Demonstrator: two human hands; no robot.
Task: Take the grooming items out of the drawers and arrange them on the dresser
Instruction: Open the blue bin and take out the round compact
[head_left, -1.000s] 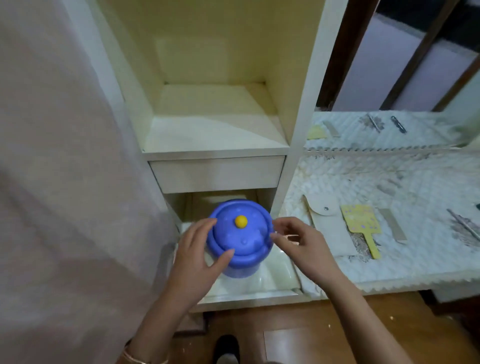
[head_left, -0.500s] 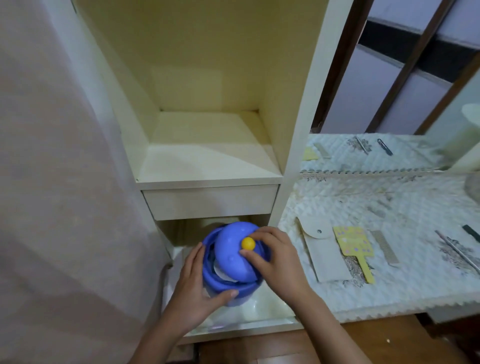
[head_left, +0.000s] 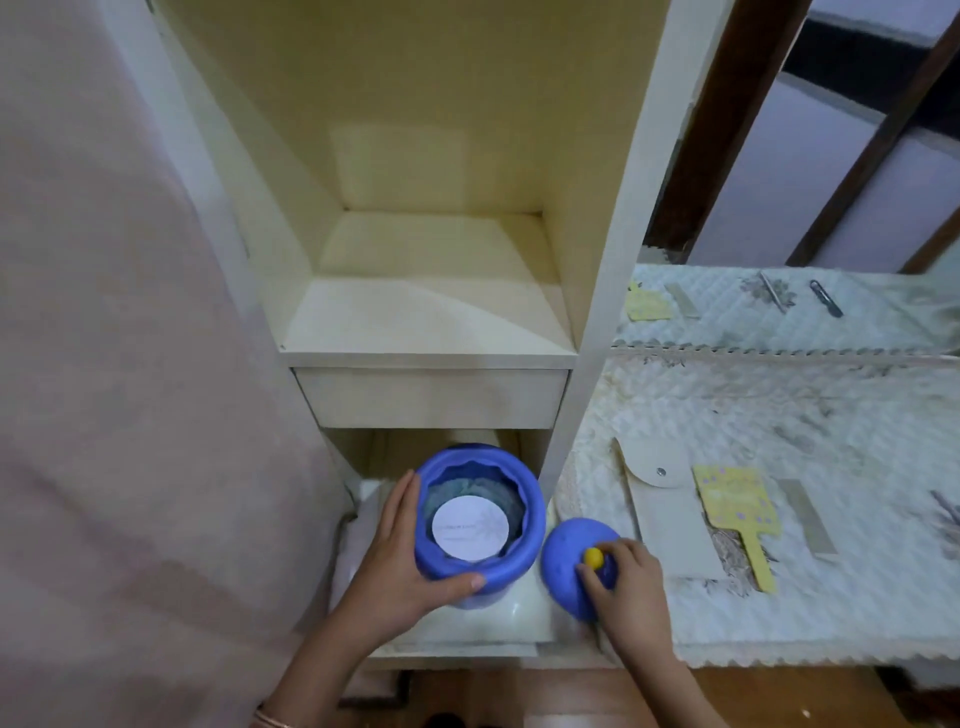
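A person looks down at a cream dresser with an open lower drawer (head_left: 457, 631). The left hand (head_left: 400, 564) wraps around a blue round container (head_left: 480, 519) held over that drawer, fingers (head_left: 402, 506) pressed together along its left side and the thumb across its near wall. The container is open; inside sits a white round card (head_left: 470, 527) on top of something blue-grey and ruffled. The right hand (head_left: 626, 584) holds the blue domed lid (head_left: 566, 556) just to the right of the container, tilted, with its fingertips (head_left: 589, 571) pinching the lid's yellow knob (head_left: 594, 558). The lid hangs near the left edge of the tabletop (head_left: 779, 405), which is covered in white quilted cloth. On that cloth lie a cream pouch (head_left: 667, 512) with a snap flap, a yellow paddle-shaped item (head_left: 737, 506) just beside it, and a flat grey strip (head_left: 805, 514) to its right. Above the drawer is a closed drawer front (head_left: 431, 397) and a bare shelf (head_left: 431, 322). A pink curtain (head_left: 130, 364) fills the left side.
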